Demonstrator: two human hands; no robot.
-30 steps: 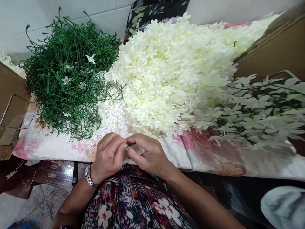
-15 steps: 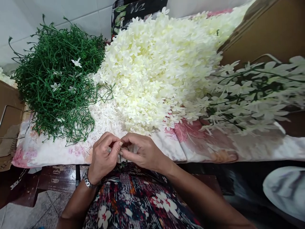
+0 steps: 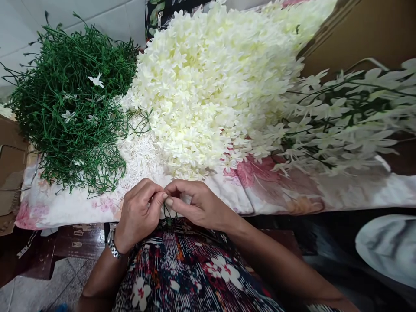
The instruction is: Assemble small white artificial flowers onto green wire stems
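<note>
two bare hands meet, fingertip to fingertip, near the front edge of a floral cloth (image 3: 74,210). your left hand (image 3: 140,210) has thumb and forefinger pinched together on a thin green stem (image 3: 168,221), whose lower part hangs just below the fingertips, between your palms. your right hand (image 3: 199,206) brings its curved forefinger and thumb in to touch the same spot; cannot tell whether they clamp the stem too. a metal watch (image 3: 112,245) circles your left wrist. beyond your left hand and further left: a tangled heap of green stems (image 3: 68,99), a few white blossoms on it. just beyond your left hand: a patch of fine white strands (image 3: 143,154). beyond your right hand: a large mound of cream-white flowers (image 3: 208,91). well to its right: a spray of white flowers on green stalks (image 3: 334,110).
</note>
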